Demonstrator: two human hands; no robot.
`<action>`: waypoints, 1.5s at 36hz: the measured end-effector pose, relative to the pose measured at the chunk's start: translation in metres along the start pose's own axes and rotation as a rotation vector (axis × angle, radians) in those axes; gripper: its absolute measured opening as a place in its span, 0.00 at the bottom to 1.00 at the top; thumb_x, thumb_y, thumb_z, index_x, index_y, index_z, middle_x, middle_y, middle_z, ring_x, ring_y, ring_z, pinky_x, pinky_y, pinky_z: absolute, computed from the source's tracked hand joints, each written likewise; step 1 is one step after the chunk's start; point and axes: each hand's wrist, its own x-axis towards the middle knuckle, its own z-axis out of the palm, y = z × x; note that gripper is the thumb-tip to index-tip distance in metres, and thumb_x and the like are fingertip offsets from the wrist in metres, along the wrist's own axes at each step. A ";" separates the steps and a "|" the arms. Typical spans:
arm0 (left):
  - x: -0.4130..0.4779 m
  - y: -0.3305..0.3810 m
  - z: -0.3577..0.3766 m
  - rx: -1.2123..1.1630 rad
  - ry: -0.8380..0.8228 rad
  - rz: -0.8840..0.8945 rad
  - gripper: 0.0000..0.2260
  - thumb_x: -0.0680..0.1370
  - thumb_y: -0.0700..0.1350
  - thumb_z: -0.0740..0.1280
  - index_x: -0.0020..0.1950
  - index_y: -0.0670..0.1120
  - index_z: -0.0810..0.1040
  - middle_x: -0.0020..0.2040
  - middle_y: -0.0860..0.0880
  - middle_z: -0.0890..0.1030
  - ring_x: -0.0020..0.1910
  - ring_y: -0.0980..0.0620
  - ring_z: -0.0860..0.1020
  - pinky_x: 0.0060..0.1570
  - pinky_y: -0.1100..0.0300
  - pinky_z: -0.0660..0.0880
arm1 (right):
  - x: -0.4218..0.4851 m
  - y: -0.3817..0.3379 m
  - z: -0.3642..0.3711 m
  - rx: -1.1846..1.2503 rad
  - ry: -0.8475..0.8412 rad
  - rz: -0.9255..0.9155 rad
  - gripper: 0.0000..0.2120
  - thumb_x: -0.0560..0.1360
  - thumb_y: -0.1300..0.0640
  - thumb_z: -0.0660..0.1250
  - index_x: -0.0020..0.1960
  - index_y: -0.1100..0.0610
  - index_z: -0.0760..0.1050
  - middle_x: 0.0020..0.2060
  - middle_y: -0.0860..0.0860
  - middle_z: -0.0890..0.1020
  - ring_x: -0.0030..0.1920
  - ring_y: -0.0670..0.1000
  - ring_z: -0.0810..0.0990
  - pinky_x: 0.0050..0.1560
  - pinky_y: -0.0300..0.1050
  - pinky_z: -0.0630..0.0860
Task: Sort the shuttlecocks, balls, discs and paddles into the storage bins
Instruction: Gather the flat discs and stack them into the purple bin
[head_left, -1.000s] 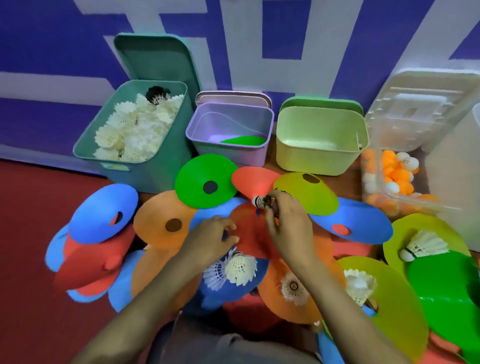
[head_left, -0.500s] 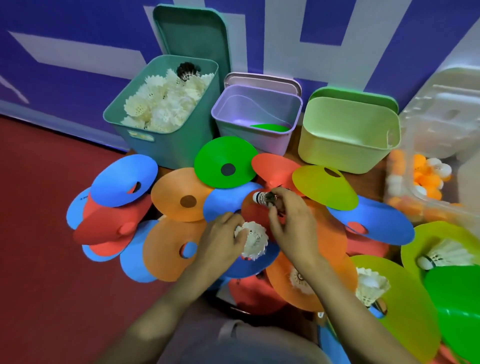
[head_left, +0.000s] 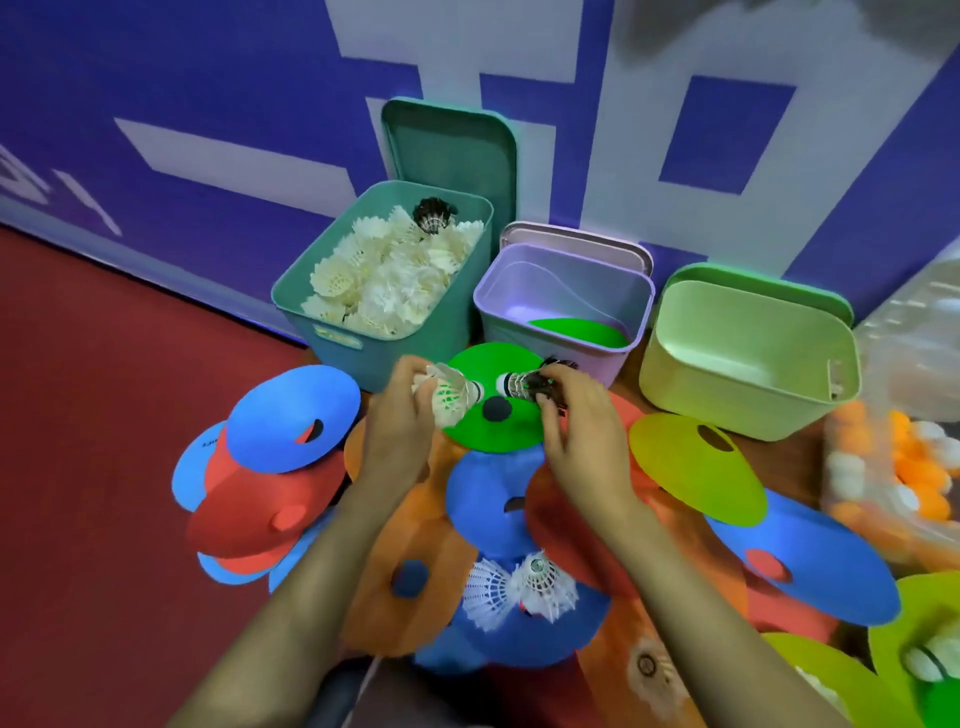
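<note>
My left hand (head_left: 397, 415) grips a white shuttlecock (head_left: 452, 397) above a green disc (head_left: 493, 423). My right hand (head_left: 576, 421) pinches a black-feathered shuttlecock (head_left: 524, 384), its white cork pointing left. Both are held just in front of the teal bin (head_left: 332, 332), which is heaped with white shuttlecocks and one black one. The purple bin (head_left: 561, 358) holds one green disc. The light green bin (head_left: 748, 400) looks empty. Two white shuttlecocks (head_left: 519, 587) lie on a blue disc below my hands.
Several blue, red, orange and yellow-green discs overlap on the floor around my arms. A clear tub of orange and white balls (head_left: 904, 467) stands at the right. Lids lean on the blue-and-white wall behind the bins. Red floor lies to the left.
Both hands have risen towards the teal bin. My left hand picked a white shuttlecock off the blue disc and lifted it; my right hand kept the black one.
</note>
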 end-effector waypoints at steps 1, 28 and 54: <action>0.011 -0.001 -0.003 -0.016 0.031 -0.010 0.05 0.79 0.41 0.61 0.54 0.41 0.70 0.34 0.51 0.73 0.35 0.45 0.72 0.34 0.56 0.61 | 0.011 -0.005 0.006 0.010 -0.006 -0.010 0.11 0.75 0.61 0.62 0.57 0.57 0.74 0.49 0.53 0.80 0.49 0.56 0.77 0.51 0.46 0.71; 0.217 -0.073 -0.040 0.179 -0.023 -0.065 0.16 0.79 0.38 0.58 0.68 0.42 0.70 0.67 0.46 0.68 0.61 0.44 0.73 0.61 0.50 0.68 | 0.293 -0.051 0.186 -0.157 -0.147 -0.088 0.09 0.76 0.63 0.58 0.54 0.56 0.72 0.48 0.54 0.80 0.48 0.58 0.76 0.39 0.47 0.68; 0.281 -0.083 -0.002 0.865 -0.453 -0.109 0.15 0.78 0.39 0.56 0.62 0.43 0.74 0.64 0.44 0.72 0.64 0.44 0.66 0.65 0.47 0.58 | 0.297 -0.040 0.197 -0.196 -0.597 -0.201 0.24 0.75 0.71 0.55 0.70 0.59 0.67 0.66 0.58 0.73 0.65 0.55 0.72 0.65 0.45 0.67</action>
